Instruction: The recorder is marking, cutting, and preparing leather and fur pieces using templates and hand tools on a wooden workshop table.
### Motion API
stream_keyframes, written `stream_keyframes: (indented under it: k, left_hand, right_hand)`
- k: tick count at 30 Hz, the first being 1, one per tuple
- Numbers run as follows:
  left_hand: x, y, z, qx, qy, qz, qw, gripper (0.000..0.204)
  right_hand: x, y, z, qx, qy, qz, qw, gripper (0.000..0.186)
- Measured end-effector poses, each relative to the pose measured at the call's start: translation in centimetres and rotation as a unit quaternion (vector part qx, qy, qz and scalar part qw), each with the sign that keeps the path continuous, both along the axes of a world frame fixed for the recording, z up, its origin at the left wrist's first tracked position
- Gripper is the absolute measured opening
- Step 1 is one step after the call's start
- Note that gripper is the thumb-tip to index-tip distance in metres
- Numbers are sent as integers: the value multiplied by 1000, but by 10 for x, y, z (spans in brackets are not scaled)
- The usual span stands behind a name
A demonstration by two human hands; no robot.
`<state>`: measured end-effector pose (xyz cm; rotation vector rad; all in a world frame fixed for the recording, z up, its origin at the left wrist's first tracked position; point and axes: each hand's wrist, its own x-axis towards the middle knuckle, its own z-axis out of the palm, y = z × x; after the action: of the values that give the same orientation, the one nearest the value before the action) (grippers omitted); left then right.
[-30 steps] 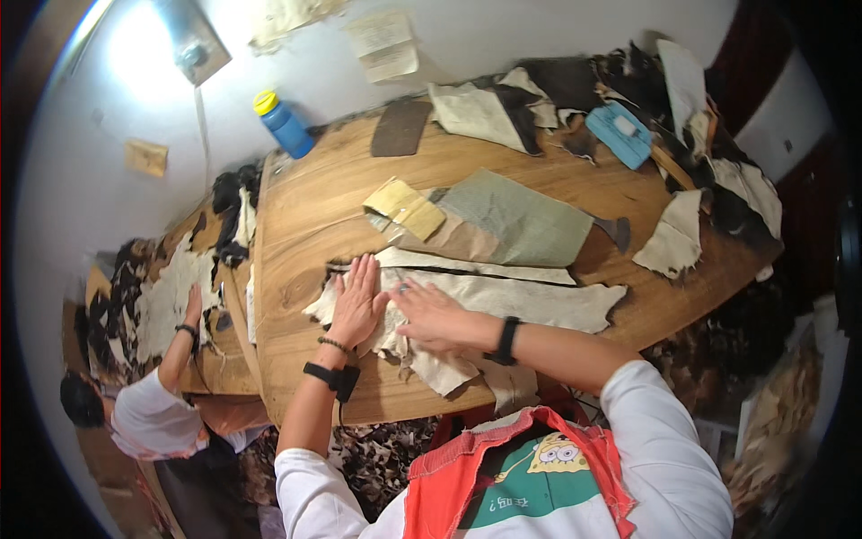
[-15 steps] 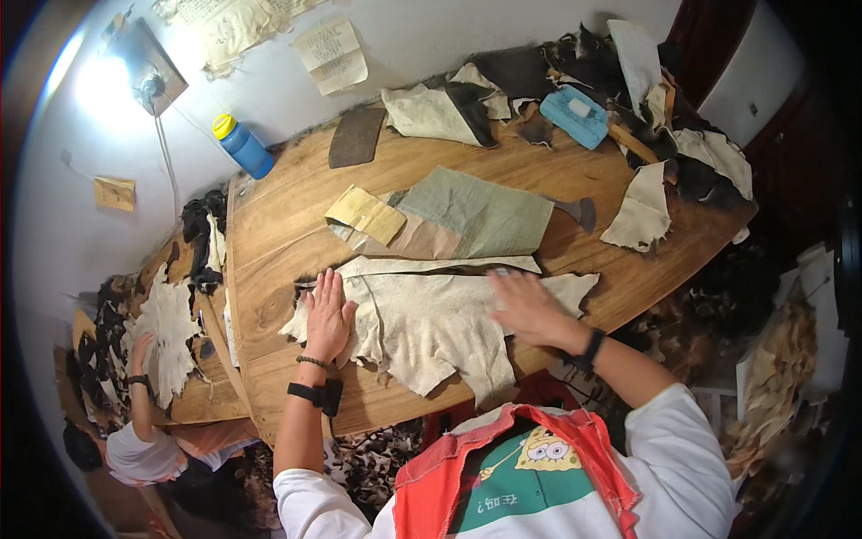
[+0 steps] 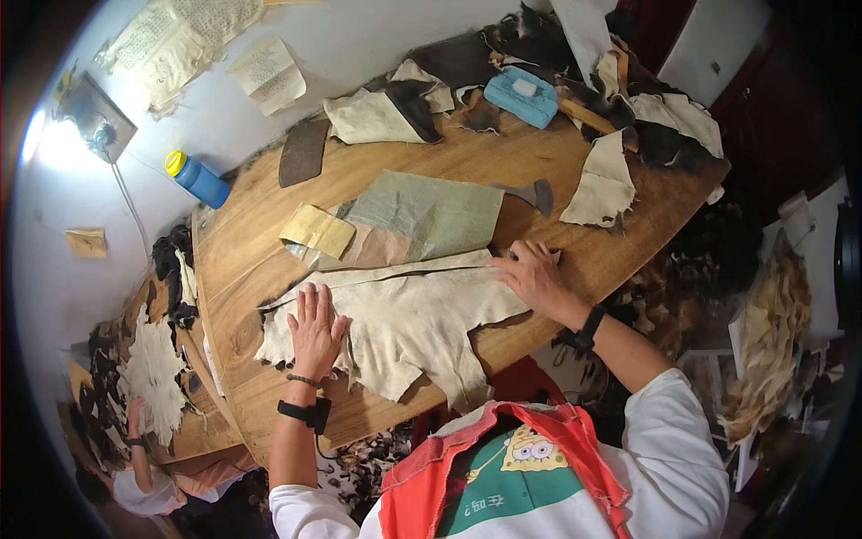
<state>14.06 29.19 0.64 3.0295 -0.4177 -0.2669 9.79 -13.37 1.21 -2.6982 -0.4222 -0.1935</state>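
Observation:
A pale, cream-coloured hide (image 3: pixel 409 310) lies spread on the wooden table, with ragged edges and a strip along its far side. My left hand (image 3: pixel 314 332) is pressed flat on its left part, fingers stretched out. My right hand (image 3: pixel 532 277) is at the hide's far right end, its fingers bent down over the edge there; the fingertips are partly hidden. Just beyond the hide are a grey-green sheet (image 3: pixel 431 211) and a folded yellowish piece (image 3: pixel 318 231). A dark, flared blade-like tool (image 3: pixel 536 196) sticks out beside the sheet.
Along the table's back lie a brown flat piece (image 3: pixel 303 153), pale and dark hide scraps (image 3: pixel 377 117) and a light-blue object (image 3: pixel 523 96). A blue bottle (image 3: pixel 199 181) with a yellow cap stands at the left. Another person (image 3: pixel 148 490) touches a white hide (image 3: pixel 153 377) at lower left.
My right hand has moved right and away to the hide's far right end, its flat fingers now bent. My left hand stays flat on the hide. The whole view has shifted.

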Motion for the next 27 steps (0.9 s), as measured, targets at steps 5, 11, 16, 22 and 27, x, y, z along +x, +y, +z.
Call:
stream_keyframes:
  k: [5, 11, 16, 22, 27]
  left_hand:
    - [2, -9, 3, 11, -2, 55, 998, 72]
    - [-16, -75, 49, -28, 68, 6, 997, 75]
    - [-24, -152, 12, -80, 56, -114, 989, 75]
    - [-16, -168, -7, -65, -19, -99, 993, 74]
    - [-15, -174, -7, -92, 2, -102, 990, 74]
  right_hand:
    - [-5, -14, -23, 70, -12, -76, 995, 31]
    - [-14, -42, -10, 215, 40, -186, 958, 23]
    - [-19, -43, -17, 171, 10, -149, 974, 23]
    - [-24, -56, -13, 183, -3, -105, 978, 19]
    - [-31, -70, -15, 240, 22, -106, 965, 17]
